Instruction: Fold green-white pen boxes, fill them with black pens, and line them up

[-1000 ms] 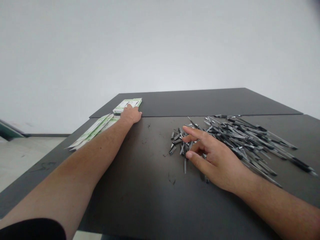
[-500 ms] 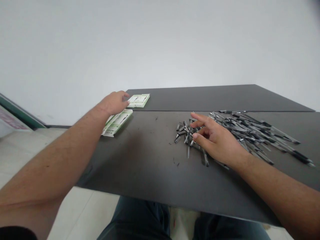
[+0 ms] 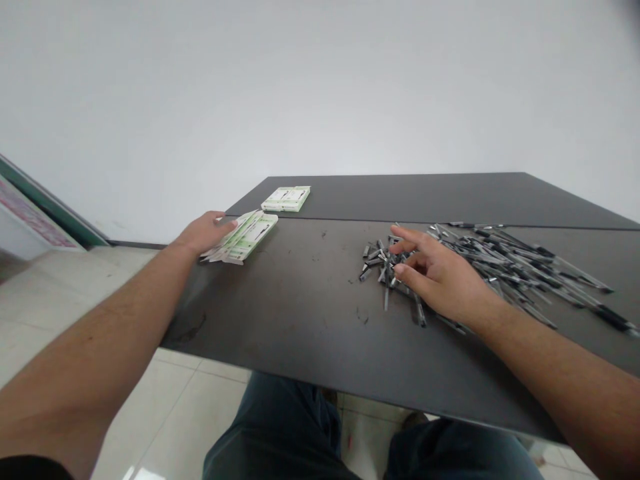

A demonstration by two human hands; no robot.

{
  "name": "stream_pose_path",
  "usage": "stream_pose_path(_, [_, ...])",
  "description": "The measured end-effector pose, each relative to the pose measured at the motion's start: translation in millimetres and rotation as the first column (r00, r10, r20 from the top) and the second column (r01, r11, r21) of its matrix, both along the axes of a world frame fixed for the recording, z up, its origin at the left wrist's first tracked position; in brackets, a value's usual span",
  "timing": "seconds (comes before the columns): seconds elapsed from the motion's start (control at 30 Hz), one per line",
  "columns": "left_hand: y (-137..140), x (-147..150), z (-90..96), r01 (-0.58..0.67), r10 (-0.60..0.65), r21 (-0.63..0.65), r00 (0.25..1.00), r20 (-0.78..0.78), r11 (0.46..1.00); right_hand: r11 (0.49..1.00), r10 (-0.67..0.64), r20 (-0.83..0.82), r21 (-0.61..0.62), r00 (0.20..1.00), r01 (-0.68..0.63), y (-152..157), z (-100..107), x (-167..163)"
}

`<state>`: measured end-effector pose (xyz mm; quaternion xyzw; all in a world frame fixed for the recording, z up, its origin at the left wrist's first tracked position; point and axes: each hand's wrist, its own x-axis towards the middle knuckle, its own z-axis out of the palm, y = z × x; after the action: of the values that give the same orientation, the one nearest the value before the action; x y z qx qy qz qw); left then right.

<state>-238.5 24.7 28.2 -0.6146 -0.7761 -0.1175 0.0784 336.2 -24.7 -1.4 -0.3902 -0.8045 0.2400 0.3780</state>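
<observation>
My two hands at a table [image 3: 300,340], seen from above. My left hand [image 3: 203,235] lies at the left edge of the packs [image 3: 253,237], pale green and white, which overlap in a loose fan near the table's left side. Its thumb stands apart from the fingers and reaches toward the fan; whether it pinches a pack or merely rests there, I cannot tell, since the hand hides the contact. The far packs [image 3: 286,199] lie flat, just beyond the seam in the table top.

My right hand [image 3: 435,273] is spread, thumb apart from the curved fingers, with nothing visible between them. It is over the heap of small parts [image 3: 370,257]; whether the fingertips touch the heap is unclear. The pens [image 3: 540,273] lie to its right, tangled and pointing several ways.

Note on handling, in my judgement: the packs look thin and apt to slide over one another, so the thumb should bear on one edge alone, with the fingers beneath and the pressure light enough not to crease the card. The right wrist is best carried high, since a low one could scatter the small parts.
</observation>
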Motion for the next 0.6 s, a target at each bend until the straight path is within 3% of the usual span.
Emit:
stream_pose_path(0.3, [2.4,49.4,-10.5,0.155,-0.172,-0.142,0.979,-0.11,0.978,1.0,0.011,0.002,-0.018,1.0,-0.011,-0.2,-0.2,0.5])
stream_pose_path(0.6, [3.8,68.2,-28.5,0.006,-0.068,-0.258,0.969,-0.236,0.966,0.999,0.021,0.035,0.031,0.999,-0.022,-1.1,1.8,1.6])
